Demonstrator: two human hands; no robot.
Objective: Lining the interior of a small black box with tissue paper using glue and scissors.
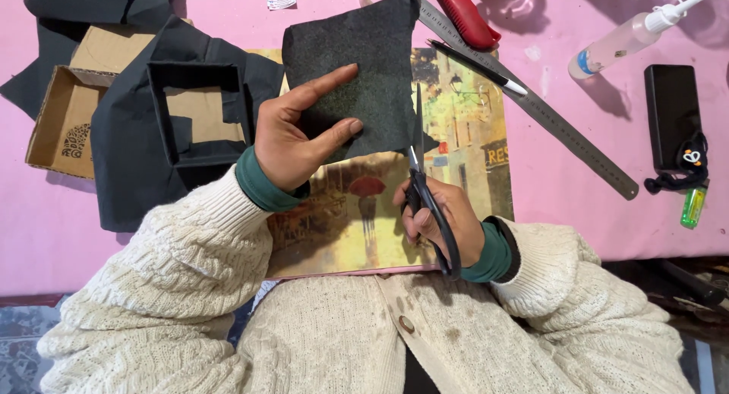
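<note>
the left hand (292, 139) pinches a square of dark grey felt (355, 67) along its lower left edge, thumb on the front face and fingers curled behind, holding the sheet up off the tabletop (554, 181). the right hand (444, 223) is closed through the loops of black-handled scissors (422, 177), whose blades run nearly straight up and away from the person, their long axis parallel to the felt's right edge. the blades meet the felt at its lower right side, just inside that edge, so the sheet lies up and to the left of the right hand and straight ahead of the blade tips; whether the blades are parted or shut on the cloth cannot be told.

beneath both hands lies a printed picture board (463, 105) showing a rainy street. to the left sits an open cardboard box (68, 120) partly wrapped in black fabric. to the right a steel ruler (562, 132) lies diagonally, with a black pen (474, 66) beside it, a glue bottle (626, 38) and a green lighter (692, 205).
</note>
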